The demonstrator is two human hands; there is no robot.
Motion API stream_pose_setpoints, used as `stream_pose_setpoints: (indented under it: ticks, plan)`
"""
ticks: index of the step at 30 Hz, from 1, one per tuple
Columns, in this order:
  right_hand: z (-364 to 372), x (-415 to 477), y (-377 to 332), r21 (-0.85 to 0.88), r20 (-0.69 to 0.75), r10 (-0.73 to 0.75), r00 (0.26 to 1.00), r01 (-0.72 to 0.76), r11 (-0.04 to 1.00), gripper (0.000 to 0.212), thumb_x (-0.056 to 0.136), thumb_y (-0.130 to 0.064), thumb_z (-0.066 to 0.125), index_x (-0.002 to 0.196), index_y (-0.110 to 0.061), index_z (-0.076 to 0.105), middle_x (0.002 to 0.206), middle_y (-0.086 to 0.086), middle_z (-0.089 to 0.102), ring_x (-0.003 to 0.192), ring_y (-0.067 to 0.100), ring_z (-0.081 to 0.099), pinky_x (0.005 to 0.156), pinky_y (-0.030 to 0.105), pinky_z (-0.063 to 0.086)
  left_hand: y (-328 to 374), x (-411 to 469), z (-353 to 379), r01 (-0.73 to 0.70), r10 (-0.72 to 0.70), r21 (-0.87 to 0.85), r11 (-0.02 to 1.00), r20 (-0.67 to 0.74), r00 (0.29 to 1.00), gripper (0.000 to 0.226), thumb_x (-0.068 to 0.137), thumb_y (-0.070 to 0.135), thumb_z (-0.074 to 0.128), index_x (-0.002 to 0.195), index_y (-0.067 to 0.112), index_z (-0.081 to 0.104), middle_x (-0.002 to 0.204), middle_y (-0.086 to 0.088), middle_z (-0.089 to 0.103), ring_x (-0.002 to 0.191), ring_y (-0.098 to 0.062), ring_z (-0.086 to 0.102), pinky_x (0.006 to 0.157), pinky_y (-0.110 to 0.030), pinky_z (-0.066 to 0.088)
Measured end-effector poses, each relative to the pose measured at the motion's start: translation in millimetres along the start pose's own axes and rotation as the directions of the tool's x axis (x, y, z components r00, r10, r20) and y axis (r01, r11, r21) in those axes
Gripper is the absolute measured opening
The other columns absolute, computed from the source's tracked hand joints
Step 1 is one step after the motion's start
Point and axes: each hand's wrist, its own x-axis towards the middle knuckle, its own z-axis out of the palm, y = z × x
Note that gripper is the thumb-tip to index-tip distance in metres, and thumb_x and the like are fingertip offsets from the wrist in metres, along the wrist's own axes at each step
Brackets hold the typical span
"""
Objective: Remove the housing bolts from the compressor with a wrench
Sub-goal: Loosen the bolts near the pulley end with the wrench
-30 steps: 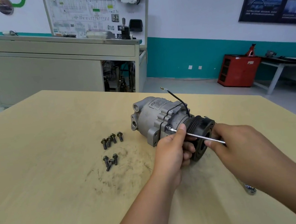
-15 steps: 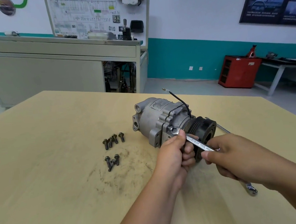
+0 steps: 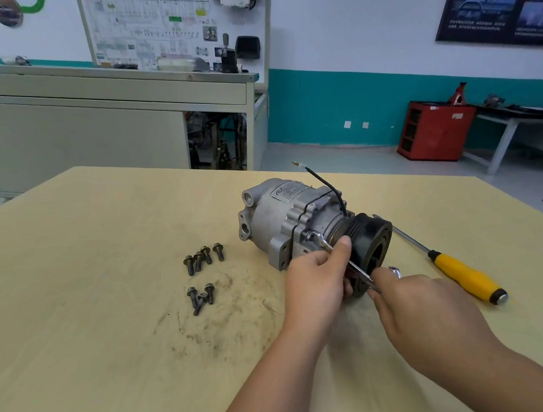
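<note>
- The compressor (image 3: 285,217) lay on its side on the surface (image 3: 107,331), unclamped; I judged a hard pull could roll it toward the loose bolts (image 3: 201,258).
- Both grips clenched the wrench (image 3: 326,243): left hand (image 3: 318,282) near its head on the housing bolt (image 3: 309,235), right hand (image 3: 425,310) at the tail; a tilt might slip it off.

A silver compressor (image 3: 294,216) lies on its side on a pale wooden table (image 3: 85,299), its black pulley (image 3: 374,247) facing the person and a black wire (image 3: 326,184) rising from its top. A slim wrench (image 3: 323,241) sits with its head on a bolt at the housing flange. The left hand (image 3: 318,286) grips it near the head with the thumb on the shaft, and the right hand (image 3: 426,316) pinches its lower end. Loose bolts (image 3: 202,258) lie left of the compressor in two small clusters. A yellow-handled screwdriver (image 3: 458,271) rests to the right.
</note>
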Motion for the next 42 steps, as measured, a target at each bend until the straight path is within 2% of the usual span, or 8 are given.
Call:
stream_pose_setpoints:
  ticks: [6, 10, 18, 21, 24, 27, 33, 42]
  plan:
    - [-10, 4, 2, -0.024, -0.063, -0.053, 0.997, 0.052, 0.998, 0.051, 0.058, -0.007, 0.082, 0.072, -0.017, 0.035, 0.048, -0.005, 0.023, 0.038, 0.024, 0.02, 0.042, 0.018, -0.001, -1, 2, 3, -0.017, 0.018, 0.051, 0.999, -0.006, 1.0, 0.051, 0.096, 0.032, 0.048, 0.049, 0.015, 0.05, 0.036, 0.006, 0.046, 0.033, -0.005, 0.037, 0.038, -0.013, 0.029]
    - [-3, 8, 16, 0.261, 0.037, 0.024, 0.999, -0.033, 0.965, 0.021, 0.095, -0.039, 0.043, 0.084, -0.024, 0.052, 0.059, -0.006, 0.043, 0.056, 0.014, 0.049, 0.046, 0.028, 0.03, -2, 1, 3, 0.027, -0.025, -0.06, 0.998, 0.037, 0.999, 0.046, 0.097, 0.03, 0.047, 0.055, 0.012, 0.051, 0.038, 0.007, 0.044, 0.034, -0.005, 0.035, 0.038, -0.012, 0.028]
    - [-21, 29, 44, 0.825, 0.332, -0.117, 0.936, -0.228, 0.518, 0.027, 0.092, -0.017, 0.058, 0.068, -0.004, 0.058, 0.041, -0.001, 0.043, 0.037, 0.009, 0.035, 0.04, 0.017, 0.029, 3, 1, 3, 0.129, -0.092, -0.286, 0.949, 0.137, 0.986, 0.042, 0.1, 0.028, 0.044, 0.062, 0.009, 0.053, 0.04, 0.003, 0.04, 0.033, -0.006, 0.027, 0.036, -0.015, 0.023]
    - [-34, 34, 41, 0.715, 0.193, -0.083, 0.978, -0.082, 0.694, 0.025, 0.089, -0.019, 0.061, 0.067, -0.008, 0.061, 0.043, -0.005, 0.043, 0.039, 0.006, 0.035, 0.041, 0.016, 0.026, 3, 1, 1, 0.137, -0.101, -0.281, 0.95, 0.141, 0.985, 0.044, 0.098, 0.032, 0.047, 0.06, 0.012, 0.053, 0.04, 0.003, 0.038, 0.033, -0.007, 0.026, 0.036, -0.014, 0.022]
    - [-46, 29, 29, 0.246, 0.026, -0.058, 0.998, 0.05, 0.968, 0.021, 0.094, -0.032, 0.051, 0.08, -0.017, 0.057, 0.061, -0.005, 0.047, 0.063, 0.013, 0.049, 0.051, 0.028, 0.03, 4, 1, 0, 0.134, -0.099, -0.274, 0.952, 0.138, 0.986, 0.043, 0.096, 0.037, 0.048, 0.061, 0.013, 0.053, 0.041, 0.004, 0.039, 0.034, -0.007, 0.028, 0.037, -0.014, 0.022]
    - [-49, 15, 10, -0.226, -0.024, -0.136, 0.99, 0.127, 0.966, 0.018, 0.098, -0.034, 0.036, 0.084, -0.023, 0.032, 0.068, -0.005, 0.038, 0.074, 0.023, 0.049, 0.045, 0.027, 0.018, 5, 2, 0, 0.151, -0.117, -0.313, 0.938, 0.124, 0.985, 0.043, 0.098, 0.035, 0.045, 0.062, 0.012, 0.051, 0.041, 0.003, 0.04, 0.034, -0.007, 0.028, 0.036, -0.014, 0.022]
    - [-49, 19, 13, 0.335, 0.168, -0.036, 0.985, -0.022, 0.942, 0.028, 0.096, -0.037, 0.044, 0.078, -0.017, 0.053, 0.065, -0.004, 0.047, 0.061, 0.011, 0.044, 0.052, 0.025, 0.03, 5, 3, -1, 0.235, -0.183, -0.487, 0.841, 0.153, 0.971, 0.035, 0.101, 0.019, 0.036, 0.067, 0.014, 0.038, 0.04, 0.003, 0.037, 0.034, -0.006, 0.022, 0.033, -0.012, 0.016]
    - [-41, 4, 25, 0.549, 0.19, -0.015, 0.982, -0.094, 0.831, 0.028, 0.092, -0.03, 0.054, 0.08, -0.007, 0.062, 0.048, -0.006, 0.038, 0.042, 0.007, 0.031, 0.043, 0.021, 0.022, 2, -1, 0, 0.163, -0.113, -0.279, 0.946, 0.185, 0.976, 0.037, 0.1, 0.03, 0.041, 0.066, 0.015, 0.044, 0.042, 0.005, 0.043, 0.033, -0.006, 0.029, 0.035, -0.012, 0.023]
